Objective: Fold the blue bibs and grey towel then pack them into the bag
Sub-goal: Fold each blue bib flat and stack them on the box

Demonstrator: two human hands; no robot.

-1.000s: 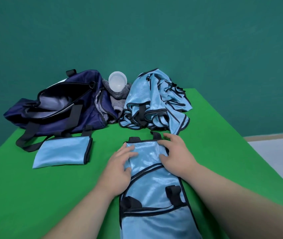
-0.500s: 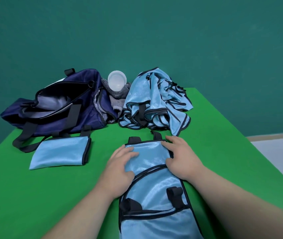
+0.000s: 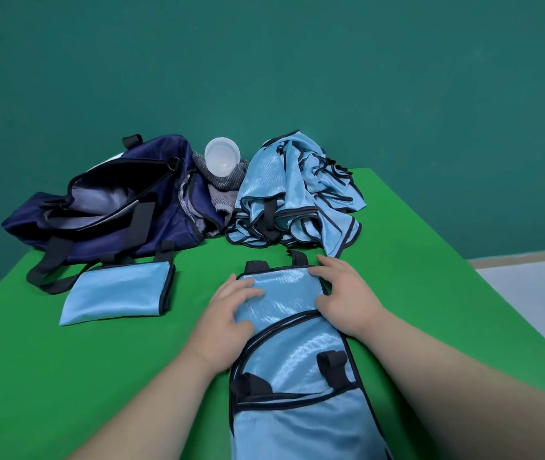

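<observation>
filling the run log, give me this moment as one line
step: folding shiny light-blue bib | left hand: rests on bib | right hand: rests on bib | folded blue bib: beside open navy bag

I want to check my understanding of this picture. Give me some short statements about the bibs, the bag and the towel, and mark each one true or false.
1. The left hand and the right hand both rest on the same blue bib. True.
2. The navy duffel bag is zipped shut. False: its top gapes open.
3. One folded bib lies on the green table in front of the bag. True.
4. The grey towel lies neatly folded. False: it sits bunched at the bag's end, beside the pile of unfolded bibs.
</observation>
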